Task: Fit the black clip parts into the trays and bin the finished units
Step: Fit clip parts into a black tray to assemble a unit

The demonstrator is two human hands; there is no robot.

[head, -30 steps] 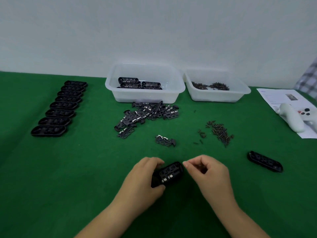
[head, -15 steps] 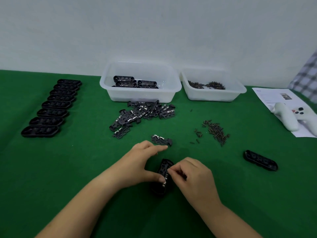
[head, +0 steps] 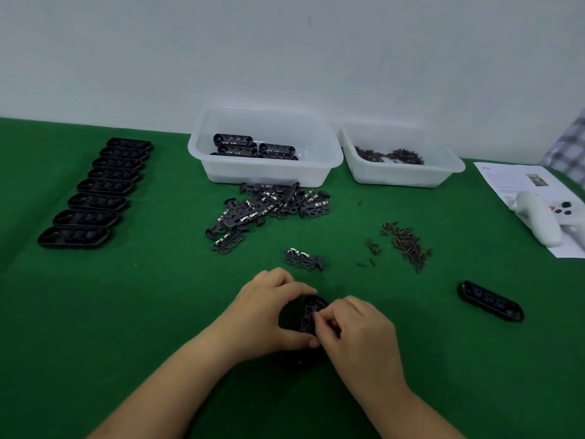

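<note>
A black tray with a clip part in it (head: 308,315) lies end-on on the green cloth between my hands. My left hand (head: 269,315) grips it between thumb and curled fingers. My right hand (head: 354,331) pinches at its right edge with its fingertips; what they pinch is hidden. One loose black clip part (head: 303,258) lies just beyond my hands. A heap of clip parts (head: 269,209) sits in front of the left bin (head: 326,166), which holds several finished units (head: 253,147). Another black tray (head: 489,301) lies to the right.
A row of several empty black trays (head: 95,193) runs along the left. The right bin (head: 408,177) holds small dark screws, and more screws (head: 408,245) are scattered on the cloth. A white controller (head: 543,221) rests on a paper sheet (head: 519,179) at far right.
The tray has been turned from lying crosswise to pointing away from me. My right hand has closed in from beside the tray onto its right edge, and my left hand's grip has shifted.
</note>
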